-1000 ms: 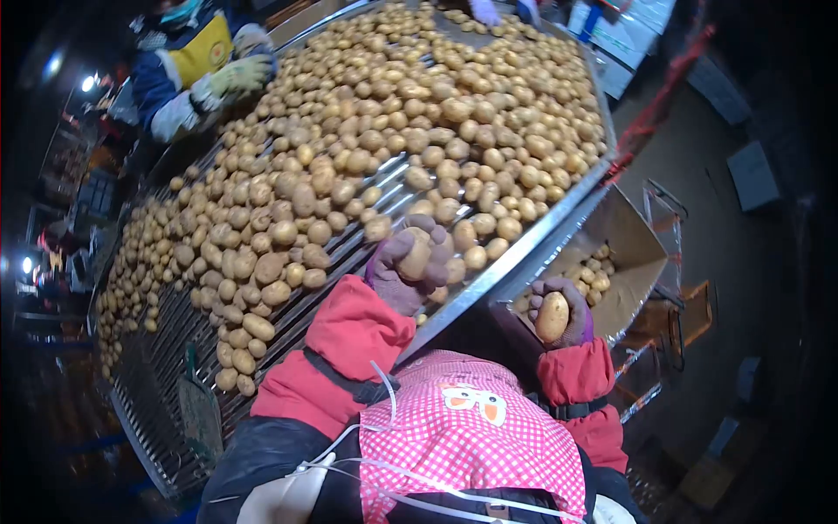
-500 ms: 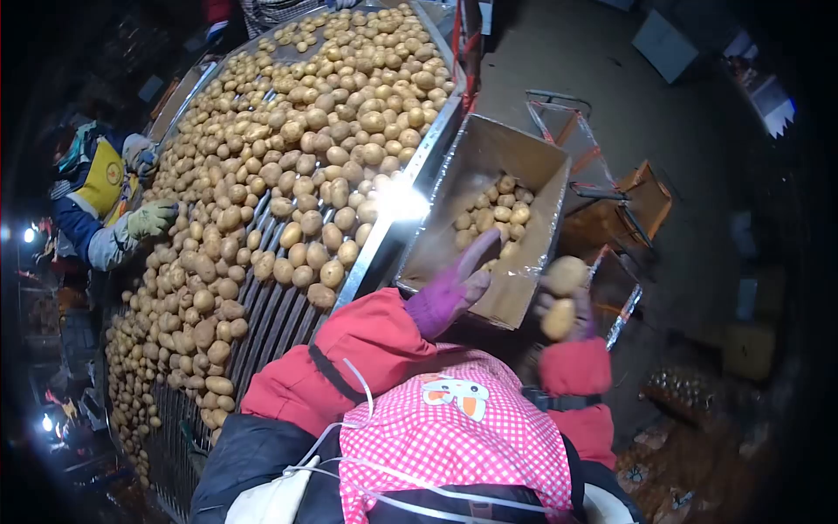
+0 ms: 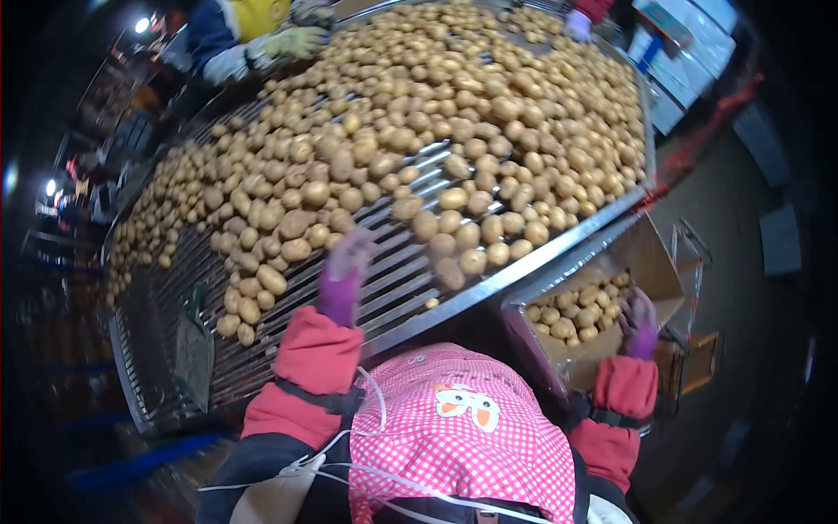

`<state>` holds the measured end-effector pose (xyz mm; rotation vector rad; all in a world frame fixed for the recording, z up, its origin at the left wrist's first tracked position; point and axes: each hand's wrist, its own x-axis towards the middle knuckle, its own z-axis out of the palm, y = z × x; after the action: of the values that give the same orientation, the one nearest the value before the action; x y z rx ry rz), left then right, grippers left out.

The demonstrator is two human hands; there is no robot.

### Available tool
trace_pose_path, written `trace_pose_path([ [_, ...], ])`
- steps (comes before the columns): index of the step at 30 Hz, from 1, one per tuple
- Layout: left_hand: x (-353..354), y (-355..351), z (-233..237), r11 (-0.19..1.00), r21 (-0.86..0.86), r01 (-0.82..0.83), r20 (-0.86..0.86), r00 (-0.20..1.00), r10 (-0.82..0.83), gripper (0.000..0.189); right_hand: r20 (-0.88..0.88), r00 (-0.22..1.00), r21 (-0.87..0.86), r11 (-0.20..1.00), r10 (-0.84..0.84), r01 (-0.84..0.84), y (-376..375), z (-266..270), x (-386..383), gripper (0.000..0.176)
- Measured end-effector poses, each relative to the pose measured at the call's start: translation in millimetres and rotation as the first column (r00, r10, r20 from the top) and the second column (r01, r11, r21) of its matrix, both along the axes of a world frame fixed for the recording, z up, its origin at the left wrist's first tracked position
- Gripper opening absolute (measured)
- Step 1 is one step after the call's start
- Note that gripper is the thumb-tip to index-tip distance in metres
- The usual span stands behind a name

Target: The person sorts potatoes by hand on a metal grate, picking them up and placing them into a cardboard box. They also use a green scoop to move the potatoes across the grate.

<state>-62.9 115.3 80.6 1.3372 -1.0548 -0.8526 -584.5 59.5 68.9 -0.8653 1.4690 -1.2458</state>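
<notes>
Your slatted metal surface (image 3: 388, 293) bears round and oval potatoes (image 3: 316, 193), tan to yellow, some darker; more fill part of your box (image 3: 656, 262). Your left hand (image 3: 352, 250), blurred, spreads loosely above the slats; your right hand (image 3: 640, 314), at the box, is too blurred to tell.

- I see a dull, gray-brown floor (image 3: 733, 288) on the right.
- Two bright lamps (image 3: 141, 25) shine at the far left, one higher up.
- Big pale boxes (image 3: 698, 52) sit close together at the top right.
- Another pale box (image 3: 779, 240) is by itself, lower down on the right.
- I spot a blurry blue bar (image 3: 144, 463) at the bottom left.
- Around the edges, it gets too dark for me to tell.
</notes>
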Motion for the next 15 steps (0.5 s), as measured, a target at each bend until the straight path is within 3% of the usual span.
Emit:
trace_pose_path([
  [1,68.0,12.1,-36.8,0.979,0.013,-0.203,0.216,0.957,0.195,0.048,-0.112,0.971,-0.061,0.974,0.211,-0.218,-26.9,6.4,49.9,0.035],
  [2,99.2,24.6,-29.5,0.941,0.02,-0.339,0.132,0.934,0.333,0.046,-0.346,0.847,-0.175,0.859,0.403,-0.48,-53.4,12.7,97.7,0.029],
  [3,129.9,36.8,-21.1,0.883,0.027,-0.468,0.042,0.883,0.467,0.044,-0.282,0.849,-0.118,0.862,0.447,-0.494,-64.1,8.8,153.6,0.031],
  [4,151.7,52.6,-5.2,0.834,-0.022,-0.551,0.38,0.767,0.517,0.045,-0.426,0.722,-0.155,0.743,0.545,-0.651,-74.5,9.7,200.1,0.032],
  [5,173.6,68.2,10.9,0.753,-0.097,-0.651,0.662,0.523,0.537,0.046,-0.652,0.549,-0.168,0.606,0.523,-0.777,-83.8,12.5,241.4,0.037],
  [6,206.4,84.6,18.8,0.731,-0.076,-0.678,0.806,0.39,0.445,0.048,-0.831,0.355,-0.139,0.458,0.428,-0.878,-90.7,15.8,278.9,0.042],
  [8,261.6,114.1,0.3,0.639,0.025,-0.769,0.847,0.356,0.395,0.05,-0.929,-0.144,0.282,0.402,0.34,-0.871,-95.3,29.9,340.0,0.051],
  [9,277.2,120.1,-14.7,0.588,0.074,-0.805,0.864,0.346,0.366,0.051,-0.894,-0.352,0.437,0.369,0.276,-0.82,-110.4,-12.3,352.9,0.056],
  [12,270.6,113.0,-37.6,0.781,0.142,-0.608,0.622,0.669,0.408,0.051,-0.878,-0.376,0.454,0.267,0.297,-0.85,-133.0,-1.5,356.2,0.052],
  [14,240.0,106.6,-28.6,0.794,0.127,-0.595,0.588,0.689,0.423,0.05,-0.97,-0.102,0.18,0.371,0.22,-0.911,-149.3,-14.7,342.5,0.038],
  [15,233.4,105.2,-26.6,0.798,0.15,-0.583,0.56,0.716,0.417,0.05,-0.956,-0.134,0.232,0.398,0.259,-0.887,-156.2,4.7,340.2,0.038],
])
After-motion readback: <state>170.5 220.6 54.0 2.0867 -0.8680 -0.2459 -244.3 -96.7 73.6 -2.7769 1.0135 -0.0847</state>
